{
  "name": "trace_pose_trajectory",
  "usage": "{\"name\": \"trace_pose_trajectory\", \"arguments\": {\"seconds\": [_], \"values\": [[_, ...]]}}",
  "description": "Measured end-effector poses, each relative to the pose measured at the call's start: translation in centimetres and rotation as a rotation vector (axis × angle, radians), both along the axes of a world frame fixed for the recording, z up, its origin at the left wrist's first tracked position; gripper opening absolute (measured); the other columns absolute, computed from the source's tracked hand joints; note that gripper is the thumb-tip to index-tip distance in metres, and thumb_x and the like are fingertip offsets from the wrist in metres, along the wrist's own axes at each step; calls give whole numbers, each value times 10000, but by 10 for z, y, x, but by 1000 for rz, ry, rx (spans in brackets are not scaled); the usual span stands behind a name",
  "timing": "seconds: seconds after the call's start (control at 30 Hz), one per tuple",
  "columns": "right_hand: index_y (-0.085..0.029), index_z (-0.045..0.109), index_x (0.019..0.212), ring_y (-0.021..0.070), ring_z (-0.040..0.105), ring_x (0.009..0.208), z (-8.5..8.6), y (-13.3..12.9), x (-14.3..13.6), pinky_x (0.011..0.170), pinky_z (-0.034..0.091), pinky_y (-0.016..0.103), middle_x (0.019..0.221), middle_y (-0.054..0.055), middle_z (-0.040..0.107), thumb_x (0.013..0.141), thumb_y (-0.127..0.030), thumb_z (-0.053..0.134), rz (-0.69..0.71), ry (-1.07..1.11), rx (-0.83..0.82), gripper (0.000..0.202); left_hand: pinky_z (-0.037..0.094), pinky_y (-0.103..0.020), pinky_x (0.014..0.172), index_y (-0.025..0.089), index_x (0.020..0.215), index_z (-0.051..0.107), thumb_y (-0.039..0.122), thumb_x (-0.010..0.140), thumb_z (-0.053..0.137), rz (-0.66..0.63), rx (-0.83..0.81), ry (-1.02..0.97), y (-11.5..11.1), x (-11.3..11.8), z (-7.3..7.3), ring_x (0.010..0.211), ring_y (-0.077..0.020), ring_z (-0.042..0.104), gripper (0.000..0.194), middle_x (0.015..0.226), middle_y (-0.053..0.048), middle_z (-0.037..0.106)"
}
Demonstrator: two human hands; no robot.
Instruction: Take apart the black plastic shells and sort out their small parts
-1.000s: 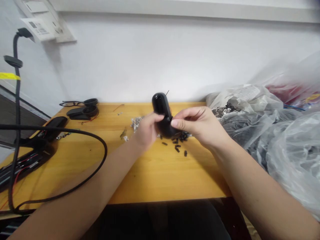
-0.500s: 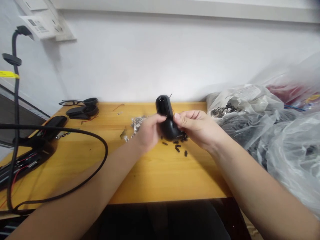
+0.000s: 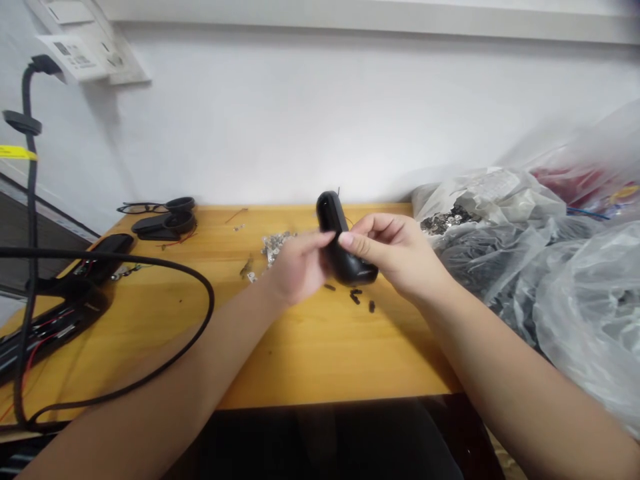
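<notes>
A glossy black plastic housing (image 3: 353,268), long and rounded with a hollow recess along its upper part, is held tilted above the middle of the table. My left hand (image 3: 301,265) is closed round its left side, thumb on the edge of the recess. From the right, my right hand (image 3: 384,248) pinches the housing, its thumb across the middle; whether a small part sits under those fingertips is hidden. A thin dark wire (image 3: 339,192) sticks up behind the top end. Below lie several small black pieces (image 3: 355,297) on the wooden table (image 3: 300,353).
Small shiny metal pieces (image 3: 275,245) are heaped left of centre. More black housings with wires (image 3: 163,225) lie at the back left and left edge. A black cable (image 3: 213,300) loops over the left side. Clear plastic bags (image 3: 590,287) of parts crowd the right.
The housing has turned a little, its lower end swinging right, so the recess faces me more. My right thumb has shifted left onto the middle of the housing.
</notes>
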State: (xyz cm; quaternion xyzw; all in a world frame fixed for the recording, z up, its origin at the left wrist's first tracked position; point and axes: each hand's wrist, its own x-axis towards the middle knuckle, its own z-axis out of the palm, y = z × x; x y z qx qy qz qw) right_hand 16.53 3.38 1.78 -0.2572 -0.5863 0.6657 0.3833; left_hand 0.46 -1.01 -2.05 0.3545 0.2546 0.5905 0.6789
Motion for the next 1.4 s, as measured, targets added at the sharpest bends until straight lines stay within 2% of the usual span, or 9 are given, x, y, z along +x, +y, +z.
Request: {"name": "trace_pose_trajectory", "arguments": {"seconds": [0.1, 0.23, 0.4, 0.57, 0.67, 0.8, 0.93, 1.2, 1.4], "values": [[-148, 739, 706, 108, 632, 587, 0, 0, 1, 529, 523, 212, 665, 19, 724, 698, -390, 1002, 8, 9, 59, 357, 528, -476, 985, 169, 1077, 672, 401, 739, 876, -41, 76, 63, 0, -3, -3, 1192, -364, 657, 458, 1084, -114, 725], [-153, 722, 721, 114, 630, 579, -2, 0, 0, 521, 523, 225, 665, 19, 715, 727, -401, 987, 15, 15, 101, 363, 536, -385, 856, 204, 1150, 612, 301, 677, 915, -64, 126, 113, 0, -8, -8, 1078, -290, 664, 570, 1055, -67, 680], [-153, 679, 728, 98, 608, 578, -3, -3, -2, 522, 500, 215, 661, 8, 692, 704, -424, 1001, 23, 35, 145, 422, 551, -355, 881, 219, 1201, 569, 269, 719, 947, -25, 142, 176, 1, -7, -11, 1055, -222, 644, 615, 1082, -48, 628], [-192, 582, 835, 83, 551, 524, -7, 2, 0, 495, 467, 214, 628, -46, 637, 697, -459, 1004, 30, 40, 115, 518, 548, -376, 932, 225, 1233, 558, 238, 734, 933, 2, 160, 218, -1, -5, -8, 1123, -242, 648, 625, 1121, -51, 640], [-206, 544, 893, 104, 584, 561, -10, 6, 1, 517, 486, 231, 669, -39, 649, 706, -512, 991, 84, -7, 52, 573, 551, -375, 911, 227, 1232, 554, 233, 717, 928, -2, 125, 221, -3, -6, -8, 1099, -241, 656, 636, 1111, -53, 651], [-183, 552, 890, 111, 597, 614, -10, 7, 4, 550, 487, 238, 735, 4, 658, 827, -595, 888, 213, -120, 4, 536, 554, -340, 824, 213, 1144, 566, 247, 703, 933, -8, 117, 214, -4, -7, -9, 955, -199, 661, 575, 1041, -43, 649], [-192, 533, 860, 101, 560, 553, -9, 5, 5, 499, 455, 231, 679, -17, 626, 857, -608, 856, 265, -76, 12, 527, 551, -314, 750, 215, 1159, 563, 264, 704, 938, -59, 119, 175, -3, -7, -8, 868, -176, 649, 592, 992, -33, 645], [-190, 510, 775, 75, 487, 512, -10, 0, 2, 453, 388, 201, 610, -29, 573, 877, -514, 873, 185, -1, 229, 496, 528, -281, 710, 207, 1125, 539, 290, 667, 946, -59, 64, 187, -5, -8, -8, 832, -146, 631, 618, 1007, -26, 646], [-206, 480, 784, 83, 488, 548, -12, 1, 4, 476, 389, 208, 647, -39, 526, 911, -444, 855, 225, 14, 328, 462, 516, -276, 690, 201, 1133, 507, 282, 647, 941, -53, 50, 196, -7, -8, -7, 793, -132, 627, 657, 968, -9, 642]]}}
